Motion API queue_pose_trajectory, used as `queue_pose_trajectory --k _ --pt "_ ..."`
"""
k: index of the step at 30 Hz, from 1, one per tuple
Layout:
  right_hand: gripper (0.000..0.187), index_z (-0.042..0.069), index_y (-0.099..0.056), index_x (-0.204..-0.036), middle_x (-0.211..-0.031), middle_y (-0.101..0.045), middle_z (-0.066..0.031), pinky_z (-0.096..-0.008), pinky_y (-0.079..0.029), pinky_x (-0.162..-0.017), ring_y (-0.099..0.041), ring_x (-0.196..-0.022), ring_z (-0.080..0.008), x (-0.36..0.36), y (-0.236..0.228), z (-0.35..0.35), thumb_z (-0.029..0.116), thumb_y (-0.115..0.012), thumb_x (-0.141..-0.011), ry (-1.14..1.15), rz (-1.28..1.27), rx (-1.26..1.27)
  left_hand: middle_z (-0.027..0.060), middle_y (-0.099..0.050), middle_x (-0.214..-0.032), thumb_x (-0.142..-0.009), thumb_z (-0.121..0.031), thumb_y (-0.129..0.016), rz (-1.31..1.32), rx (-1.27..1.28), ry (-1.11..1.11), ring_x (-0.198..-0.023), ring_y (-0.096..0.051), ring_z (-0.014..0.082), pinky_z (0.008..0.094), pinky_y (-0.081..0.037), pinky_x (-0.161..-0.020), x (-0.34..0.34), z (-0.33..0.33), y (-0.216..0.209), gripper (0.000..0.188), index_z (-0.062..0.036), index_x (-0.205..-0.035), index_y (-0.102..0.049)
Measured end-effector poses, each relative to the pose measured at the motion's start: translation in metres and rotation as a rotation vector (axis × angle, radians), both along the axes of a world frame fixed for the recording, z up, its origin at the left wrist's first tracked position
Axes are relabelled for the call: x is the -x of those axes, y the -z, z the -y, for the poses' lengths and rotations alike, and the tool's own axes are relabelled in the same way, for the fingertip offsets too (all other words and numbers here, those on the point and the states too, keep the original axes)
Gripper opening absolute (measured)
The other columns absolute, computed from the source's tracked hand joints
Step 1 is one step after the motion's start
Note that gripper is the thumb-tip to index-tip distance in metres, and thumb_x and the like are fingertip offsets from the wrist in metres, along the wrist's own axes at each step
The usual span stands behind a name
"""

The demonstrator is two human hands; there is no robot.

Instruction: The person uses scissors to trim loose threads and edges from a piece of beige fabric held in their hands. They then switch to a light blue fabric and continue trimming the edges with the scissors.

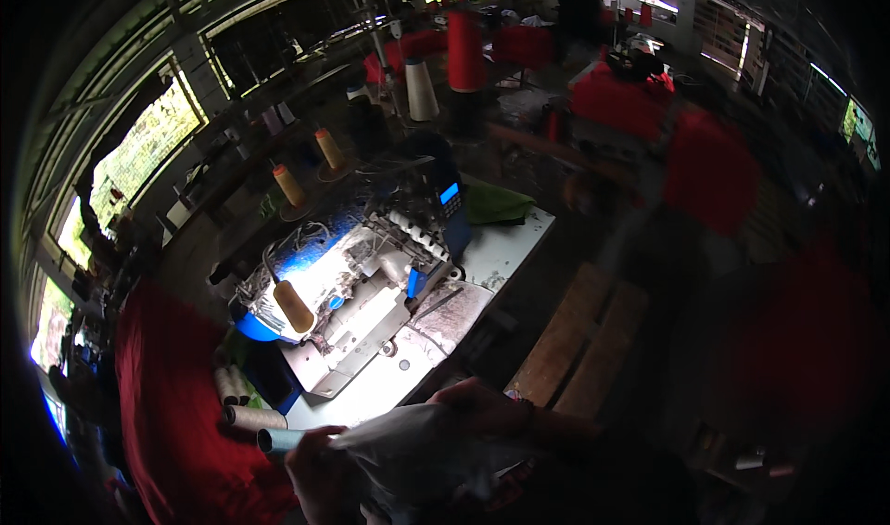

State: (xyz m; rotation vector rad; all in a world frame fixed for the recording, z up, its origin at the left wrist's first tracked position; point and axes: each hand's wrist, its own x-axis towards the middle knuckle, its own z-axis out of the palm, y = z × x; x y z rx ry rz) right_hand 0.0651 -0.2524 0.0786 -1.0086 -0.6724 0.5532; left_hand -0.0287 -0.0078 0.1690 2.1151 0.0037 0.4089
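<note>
I see two hands at the lower edge, both closed on one pale grey piece of cloth (417, 451). My left hand (315, 474) grips its left part with the fingers curled. My right hand (482, 404) holds its upper edge from above. The cloth hangs just in front of the white surface (505, 247), near its front edge.

On the surface stands one sewing machine (352, 302), white and grey, with one small blue lit screen (450, 193) behind it. One tan thread cone (295, 307) lies against the machine.

I count three empty cardboard tubes (243, 404) at the left of the cloth, beside a heap of red fabric (176, 414). Further back I count two orange thread cones (289, 185) and one big white cone (422, 89). One green cloth (496, 205) lies at the far end of the surface.
</note>
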Motion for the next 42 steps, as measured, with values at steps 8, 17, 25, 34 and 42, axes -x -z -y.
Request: queue_pose_trajectory --k 8,17,25,34,42 --pt "0.024 0.004 -0.057 -0.109 -0.099 -0.059 -0.0044 -0.0264 -0.045 -0.079 -0.053 -0.092 -0.0083 -0.031 -0.044 0.001 0.011 -0.061 -0.086 0.117 -0.016 -0.071 0.0142 -0.063 -0.09 -0.071 -0.006 -0.064 -0.286 0.171 0.355 -0.086 -0.06 0.0218 0.0304 -0.045 -0.078 -0.006 -0.012 0.098 0.03 0.0029 -0.099 -0.06" --pt "0.04 0.006 -0.05 -0.126 -0.116 -0.054 -0.0084 -0.0289 -0.042 -0.089 -0.051 -0.106 -0.0128 -0.009 -0.024 -0.048 0.012 -0.057 -0.087 0.189 -0.004 0.068 0.0158 -0.061 -0.09 -0.088 -0.025 -0.059 0.023 -0.007 -0.19 -0.086 -0.06 0.0273 0.0337 -0.045 -0.078 0.012 -0.037 0.068 0.028 0.0022 -0.097 -0.06" --pt "0.043 0.006 -0.05 -0.129 -0.108 -0.055 -0.0062 -0.0247 -0.046 -0.08 -0.055 -0.096 -0.0111 0.002 -0.031 -0.084 0.018 -0.061 -0.089 0.291 0.096 0.094 0.0152 -0.056 -0.083 -0.058 -0.027 -0.086 0.19 0.039 0.142 -0.078 -0.057 0.0306 0.0384 -0.047 -0.067 0.017 0.013 0.061 0.061 0.0004 -0.1 -0.05" --pt "0.027 0.0 -0.06 -0.111 -0.099 -0.052 -0.0074 -0.0272 -0.042 -0.078 -0.052 -0.092 -0.019 -0.004 0.019 -0.08 0.004 -0.058 -0.085 0.555 0.347 0.297 0.0074 -0.063 -0.091 -0.088 -0.006 -0.059 0.075 0.368 0.065 -0.081 -0.059 0.0131 0.0267 -0.046 -0.071 0.036 -0.015 0.068 0.017 -0.0015 -0.105 -0.057" --pt "0.028 -0.005 -0.057 -0.108 -0.095 -0.056 -0.015 -0.0322 -0.047 -0.077 -0.057 -0.089 -0.0271 -0.035 0.07 -0.078 0.012 -0.057 -0.087 0.519 0.134 0.226 0.0039 -0.062 -0.098 -0.086 -0.01 -0.065 0.074 0.581 0.151 -0.088 -0.057 0.0093 0.0275 -0.047 -0.074 0.058 -0.039 0.032 0.019 -0.0031 -0.103 -0.059"
